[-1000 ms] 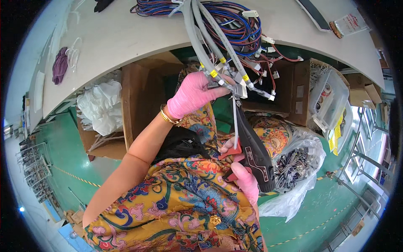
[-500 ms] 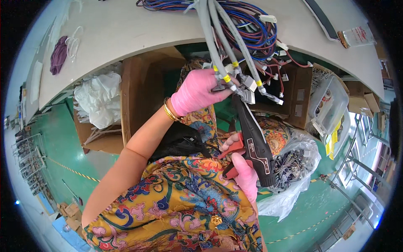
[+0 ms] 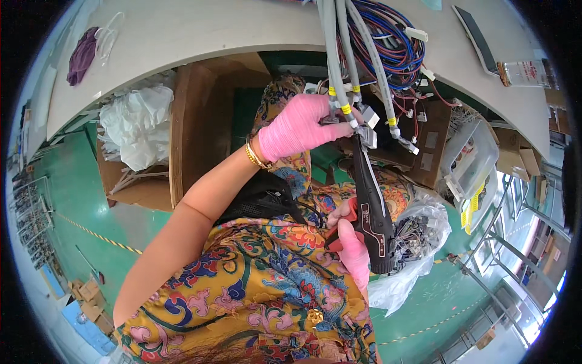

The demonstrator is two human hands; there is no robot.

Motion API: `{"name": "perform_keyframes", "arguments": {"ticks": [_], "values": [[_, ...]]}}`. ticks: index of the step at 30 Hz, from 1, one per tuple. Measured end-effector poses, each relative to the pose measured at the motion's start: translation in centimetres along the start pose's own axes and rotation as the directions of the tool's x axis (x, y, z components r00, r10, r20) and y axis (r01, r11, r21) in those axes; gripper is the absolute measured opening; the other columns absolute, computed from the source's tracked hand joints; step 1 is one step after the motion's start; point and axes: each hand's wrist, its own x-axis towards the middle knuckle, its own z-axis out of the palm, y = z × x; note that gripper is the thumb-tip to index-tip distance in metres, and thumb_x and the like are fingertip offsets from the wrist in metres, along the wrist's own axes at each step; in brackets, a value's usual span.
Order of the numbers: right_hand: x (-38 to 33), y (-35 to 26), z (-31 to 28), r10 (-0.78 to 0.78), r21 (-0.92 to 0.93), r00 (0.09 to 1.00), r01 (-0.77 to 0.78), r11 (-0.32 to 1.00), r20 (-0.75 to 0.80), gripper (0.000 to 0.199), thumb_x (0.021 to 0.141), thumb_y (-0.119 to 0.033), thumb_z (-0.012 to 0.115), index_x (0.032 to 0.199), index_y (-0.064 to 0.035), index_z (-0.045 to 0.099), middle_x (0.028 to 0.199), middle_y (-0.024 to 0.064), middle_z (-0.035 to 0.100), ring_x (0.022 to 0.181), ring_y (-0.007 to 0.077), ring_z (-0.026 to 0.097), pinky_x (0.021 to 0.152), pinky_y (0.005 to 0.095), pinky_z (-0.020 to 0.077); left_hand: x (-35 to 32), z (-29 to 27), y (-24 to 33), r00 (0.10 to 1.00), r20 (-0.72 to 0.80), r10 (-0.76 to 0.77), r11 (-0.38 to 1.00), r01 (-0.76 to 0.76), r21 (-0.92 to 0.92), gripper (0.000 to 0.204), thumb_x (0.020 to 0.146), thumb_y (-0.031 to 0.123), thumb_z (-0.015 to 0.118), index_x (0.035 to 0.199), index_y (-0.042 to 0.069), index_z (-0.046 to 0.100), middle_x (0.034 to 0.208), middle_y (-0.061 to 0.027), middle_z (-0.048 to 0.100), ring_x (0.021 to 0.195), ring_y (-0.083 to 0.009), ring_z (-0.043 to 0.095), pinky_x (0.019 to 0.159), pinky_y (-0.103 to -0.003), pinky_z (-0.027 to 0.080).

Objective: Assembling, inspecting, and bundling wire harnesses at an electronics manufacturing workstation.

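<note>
My left hand (image 3: 297,129), in a pink glove, is closed around the lower ends of several grey cables (image 3: 331,54) hanging over the table's edge. Yellow bands circle these cables near white and clear connectors (image 3: 368,115). My pink-gloved right hand (image 3: 353,250) grips the red handle and trigger of what looks like a black cable tie gun (image 3: 373,225). The tool's narrow nose points up at the cable ends, just below my left fingers. Whether a tie sits in the nose is hidden among the connectors.
Coiled blue, red and black wires (image 3: 397,51) lie on the pale table (image 3: 242,27). Beneath are a cardboard box (image 3: 197,136), white plastic bags (image 3: 138,130) and a clear bin (image 3: 467,155). A clear bag of wire parts (image 3: 421,236) stands right of my lap.
The cables, my left hand and the tool's nose appear slightly further right in the picture. The fingers on the tool's handle sit closer together, with the trigger nearer the handle.
</note>
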Motion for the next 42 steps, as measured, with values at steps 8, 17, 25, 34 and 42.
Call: {"name": "perform_keyframes", "arguments": {"ticks": [8, 17, 25, 34, 42], "values": [[1.2, 0.3, 0.5, -0.267, 0.034, 0.949, 0.265, 0.964, 0.166, 0.031, 0.090, -0.003, 0.058, 0.121, -0.0057, 0.050, 0.106, 0.0066, 0.057, 0.097, 0.0115, 0.057, 0.077, 0.0236, 0.0503, 0.4, 0.3, -0.9, 0.985, -0.046, 0.165, 0.967, -0.153, 0.203, 0.022, 0.084, 0.018, 0.067, 0.102, 0.007, 0.069, 0.087, -0.0139, 0.067, 0.078, -0.0269, 0.065, 0.073, -0.034, 0.051], [1.3, 1.6, 0.7, -0.082, 0.046, 0.996, 0.080, 0.996, 0.024, 0.025, 0.089, -0.006, 0.061, 0.112, -0.0036, 0.051, 0.098, 0.0051, 0.055, 0.091, 0.0155, 0.056, 0.085, 0.0324, 0.0477, 0.0, -0.7, 2.4, 0.991, -0.008, -0.132, 0.991, 0.133, 0.025, 0.038, 0.078, 0.023, 0.072, 0.107, 0.000, 0.065, 0.094, -0.0157, 0.068, 0.088, -0.0265, 0.066, 0.084, -0.033, 0.051], [4.4, 6.3, 0.0, -0.419, -0.130, 0.908, 0.416, 0.900, 0.005, 0.022, 0.089, -0.003, 0.059, 0.110, -0.0031, 0.053, 0.087, 0.0024, 0.057, 0.064, 0.0119, 0.052, 0.055, 0.0271, 0.0430, -7.3, 3.1, 3.9, 0.863, 0.503, 0.037, 0.929, 0.156, -0.336, 0.107, 0.061, 0.022, 0.087, 0.141, -0.004, 0.021, 0.111, -0.0211, 0.062, 0.106, -0.0298, 0.060, 0.095, -0.037, 0.047], [4.6, 5.5, 4.2, -0.495, -0.379, 0.834, 0.388, 0.840, -0.244, 0.014, 0.092, -0.002, 0.055, 0.106, -0.0014, 0.052, 0.075, 0.0030, 0.054, 0.056, 0.0100, 0.049, 0.049, 0.0244, 0.0388, -7.5, 9.2, 1.9, 0.852, 0.524, -0.026, -0.273, 0.498, -0.823, 0.040, 0.093, 0.056, 0.050, 0.086, 0.018, 0.057, 0.086, 0.0040, 0.063, 0.080, -0.0121, 0.058, 0.081, -0.034, 0.048], [5.3, 5.3, 3.2, -0.383, -0.135, 0.867, 0.359, 0.924, -0.319, 0.008, 0.098, -0.004, 0.046, 0.101, -0.0003, 0.051, 0.063, 0.0036, 0.050, 0.048, 0.0092, 0.047, 0.042, 0.0229, 0.0342, -8.0, 9.7, 4.5, 0.821, 0.377, -0.429, -0.136, 0.354, -0.925, 0.031, 0.095, 0.044, 0.055, 0.080, 0.018, 0.050, 0.075, 0.0059, 0.052, 0.075, -0.0074, 0.054, 0.075, -0.026, 0.047]]}}
